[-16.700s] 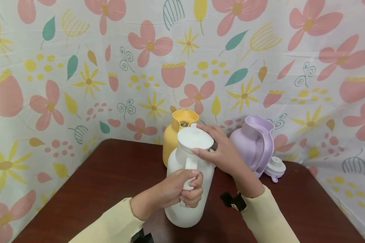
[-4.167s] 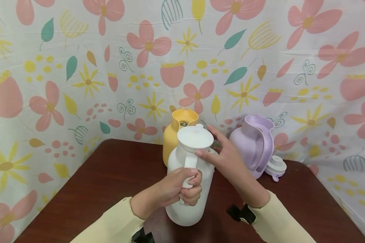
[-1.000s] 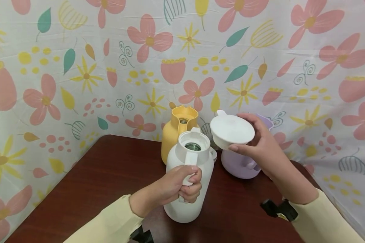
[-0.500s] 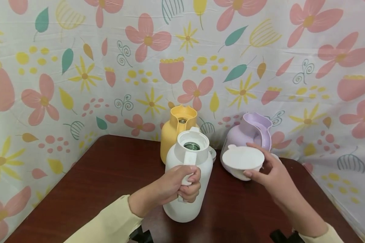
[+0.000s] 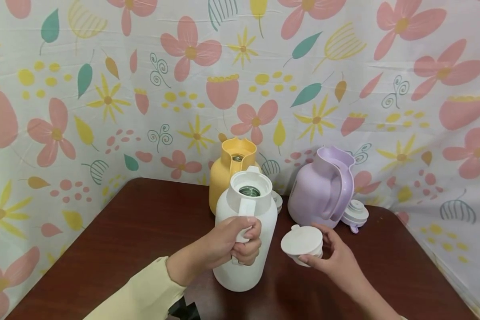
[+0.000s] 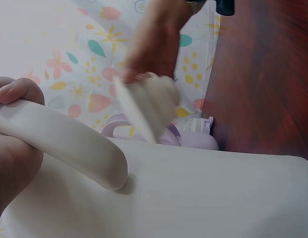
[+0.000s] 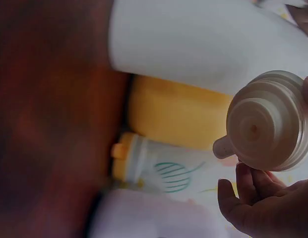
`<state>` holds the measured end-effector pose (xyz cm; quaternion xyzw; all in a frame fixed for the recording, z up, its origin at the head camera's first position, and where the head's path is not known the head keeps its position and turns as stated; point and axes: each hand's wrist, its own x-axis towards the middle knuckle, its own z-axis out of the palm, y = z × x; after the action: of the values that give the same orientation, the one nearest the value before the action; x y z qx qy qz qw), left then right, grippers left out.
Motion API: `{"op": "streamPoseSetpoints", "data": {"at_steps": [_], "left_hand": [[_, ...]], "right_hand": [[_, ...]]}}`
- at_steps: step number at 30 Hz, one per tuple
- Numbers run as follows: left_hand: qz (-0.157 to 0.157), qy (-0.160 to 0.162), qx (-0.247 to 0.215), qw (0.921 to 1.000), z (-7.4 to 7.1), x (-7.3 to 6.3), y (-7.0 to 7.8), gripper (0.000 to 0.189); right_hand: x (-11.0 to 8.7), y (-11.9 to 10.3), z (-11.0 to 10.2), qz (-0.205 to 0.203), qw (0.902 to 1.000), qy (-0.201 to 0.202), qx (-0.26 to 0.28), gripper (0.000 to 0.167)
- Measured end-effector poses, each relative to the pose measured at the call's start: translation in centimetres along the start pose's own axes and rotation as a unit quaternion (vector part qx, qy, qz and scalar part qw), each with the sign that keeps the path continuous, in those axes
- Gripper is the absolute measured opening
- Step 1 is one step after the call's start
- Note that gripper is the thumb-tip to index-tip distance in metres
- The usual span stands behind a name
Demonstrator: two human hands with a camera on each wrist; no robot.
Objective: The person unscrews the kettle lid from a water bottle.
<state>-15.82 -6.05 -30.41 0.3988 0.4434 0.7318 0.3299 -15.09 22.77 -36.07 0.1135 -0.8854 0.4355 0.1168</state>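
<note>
A white thermos jug (image 5: 246, 240) stands upright on the table, its mouth uncovered and a glassy liner showing inside. My left hand (image 5: 236, 242) grips its handle (image 6: 69, 136), fingers curled round it. To the right of the jug, my right hand (image 5: 336, 255) pinches the white lid (image 5: 302, 242) by its rim, above the table. In the right wrist view the stepped underside of the lid (image 7: 263, 124) faces the camera. Behind the white jug is a yellow thermos jug (image 5: 222, 175), partly hidden. A purple thermos jug (image 5: 314, 191) stands behind the lid, also uncovered.
Beside the purple jug lies a white and purple lid (image 5: 355, 214). Another lid (image 5: 277, 202), mostly hidden, rests behind the white jug; its orange part (image 7: 121, 158) shows in the right wrist view. A floral cloth (image 5: 192, 89) hangs behind the dark brown table (image 5: 144, 222).
The white lid has come off the white jug. My right hand has carried it right, then lowered it toward the table in front of the purple jug. My left hand keeps the handle.
</note>
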Motion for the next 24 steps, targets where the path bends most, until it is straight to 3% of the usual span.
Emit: {"op": "streamPoseSetpoints", "data": {"at_steps": [11,14,19,24], "left_hand": [[-0.019,0.027,0.002,0.9994,0.3,0.0,0.2,0.03],[-0.015,0.019,0.0,0.9997,0.2,0.1,0.2,0.03],[-0.006,0.004,-0.004,1.0,0.1,0.1,0.2,0.03],[-0.005,0.001,-0.006,1.0,0.0,0.1,0.1,0.03]], "right_hand": [[0.0,2.8,1.5,0.024,0.998,-0.053,-0.024,0.072],[0.0,3.4,1.6,0.03,0.9961,-0.076,-0.035,0.074],[0.3,4.3,1.5,-0.02,0.9902,-0.122,-0.065,0.075],[0.5,4.9,1.6,-0.079,0.9768,-0.173,-0.099,0.073]]}}
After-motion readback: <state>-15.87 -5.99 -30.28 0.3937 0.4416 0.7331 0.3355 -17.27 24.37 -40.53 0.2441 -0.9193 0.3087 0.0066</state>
